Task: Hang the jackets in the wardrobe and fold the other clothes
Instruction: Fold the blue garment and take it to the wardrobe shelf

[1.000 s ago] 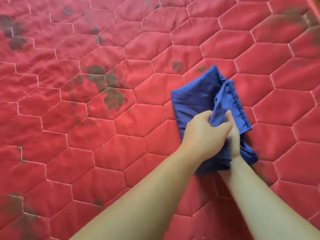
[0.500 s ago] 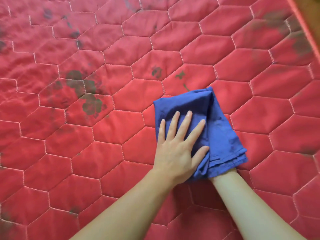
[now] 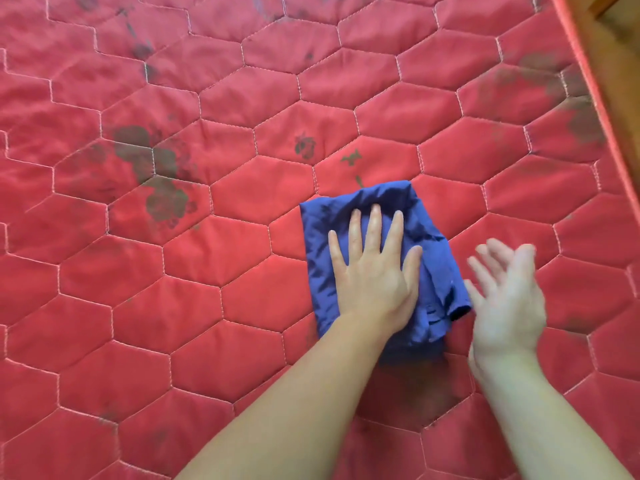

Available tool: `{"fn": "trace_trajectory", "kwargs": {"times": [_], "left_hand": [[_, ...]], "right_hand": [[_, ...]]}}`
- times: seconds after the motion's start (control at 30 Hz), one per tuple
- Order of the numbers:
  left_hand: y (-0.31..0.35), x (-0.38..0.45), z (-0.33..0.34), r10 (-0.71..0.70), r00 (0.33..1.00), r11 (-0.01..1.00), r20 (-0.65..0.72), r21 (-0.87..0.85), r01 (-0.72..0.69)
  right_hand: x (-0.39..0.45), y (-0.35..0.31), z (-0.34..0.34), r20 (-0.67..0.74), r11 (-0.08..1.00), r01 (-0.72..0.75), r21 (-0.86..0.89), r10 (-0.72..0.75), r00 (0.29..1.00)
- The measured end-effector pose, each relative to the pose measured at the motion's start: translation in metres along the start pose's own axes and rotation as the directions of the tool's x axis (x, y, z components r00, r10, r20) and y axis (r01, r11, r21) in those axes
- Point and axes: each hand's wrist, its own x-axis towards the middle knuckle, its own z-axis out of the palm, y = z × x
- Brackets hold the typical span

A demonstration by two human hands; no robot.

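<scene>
On one red mattress [image 3: 207, 306], left hand [image 3: 372, 271] flattens one blue garment [image 3: 426, 216].

left hand [image 3: 372, 275] on folded garment [image 3: 433, 261] – garment on mattress [image 3: 214, 251] | right hand [image 3: 504, 299] beside

The cloth [image 3: 429, 244] is a deep blue garment folded into a compact, roughly rectangular bundle, its type not clear. It lies flat on the bed [image 3: 207, 306], nearer the right edge than the left, well in from that edge. Its top surface is creased and rumpled, with soft folds running along the right side. Layered edges show at its near right corner, where a small dark opening in the fabric faces right.
</scene>
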Motion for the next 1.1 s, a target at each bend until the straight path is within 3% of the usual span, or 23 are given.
{"fn": "trace_trajectory", "kwargs": {"times": [0.07,0.1,0.13,0.2,0.23,0.3,0.37,0.43,0.47,0.6,0.7,0.8,0.9,1.03,1.1], "left_hand": [[-0.005,-0.001,-0.021,-0.002,0.995,0.934,-0.102,-0.355,-0.035],[-0.013,-0.001,-0.032,-0.029,0.982,0.881,-0.189,-0.468,-0.065],[-0.024,0.000,-0.040,-0.081,0.958,0.865,-0.276,-0.496,-0.070],[-0.051,0.002,-0.050,-0.199,0.908,0.884,-0.367,-0.467,0.005],[-0.061,0.001,-0.052,-0.247,0.898,0.879,-0.365,-0.474,0.049],[-0.070,-0.004,-0.054,-0.337,0.900,0.817,-0.276,-0.561,0.134],[-0.070,-0.011,-0.050,-0.414,0.895,0.756,-0.166,-0.610,0.237],[-0.069,-0.017,-0.042,-0.451,0.883,0.750,-0.132,-0.592,0.295],[-0.066,-0.018,-0.039,-0.463,0.877,0.751,-0.131,-0.584,0.309],[-0.054,-0.015,-0.033,-0.487,0.864,0.741,-0.129,-0.585,0.330],[-0.050,-0.016,-0.031,-0.465,0.875,0.746,-0.136,-0.592,0.304],[-0.046,-0.022,-0.026,-0.376,0.912,0.844,-0.166,-0.467,0.263],[-0.043,-0.027,-0.023,-0.324,0.932,0.897,-0.161,-0.365,0.249],[-0.045,-0.023,-0.025,-0.318,0.940,0.866,-0.126,-0.442,0.234],[-0.046,-0.020,-0.028,-0.264,0.959,0.880,-0.106,-0.434,0.194]], "right_hand": [[0.003,-0.012,0.004,0.047,0.933,0.293,-0.208,-0.290,0.956],[0.002,-0.013,0.007,0.153,0.817,0.487,-0.311,-0.462,0.873],[-0.004,-0.014,0.015,0.312,0.695,0.624,-0.358,-0.540,0.781],[-0.011,-0.002,0.031,0.560,0.485,0.772,-0.412,-0.533,0.634],[-0.016,0.006,0.036,0.619,0.413,0.785,-0.461,-0.484,0.619],[-0.019,0.011,0.037,0.581,0.468,0.673,-0.573,-0.347,0.736],[-0.021,0.007,0.030,0.446,0.647,0.400,-0.650,-0.102,0.889],[-0.025,0.010,0.026,0.356,0.750,0.169,-0.640,0.095,0.930],[-0.028,0.013,0.026,0.357,0.770,0.133,-0.624,0.129,0.925],[-0.030,0.013,0.026,0.525,0.836,0.238,-0.495,0.070,0.848],[-0.008,-0.002,0.019,0.558,0.857,0.336,-0.392,-0.069,0.827],[0.018,0.003,0.009,0.585,0.768,0.438,-0.468,-0.104,0.805],[0.029,0.021,0.006,0.537,0.639,0.470,-0.609,-0.103,0.837],[0.030,0.032,0.006,0.504,0.513,0.476,-0.714,-0.095,0.858],[0.026,0.026,0.006,0.492,0.475,0.518,-0.712,-0.188,0.850]]}}
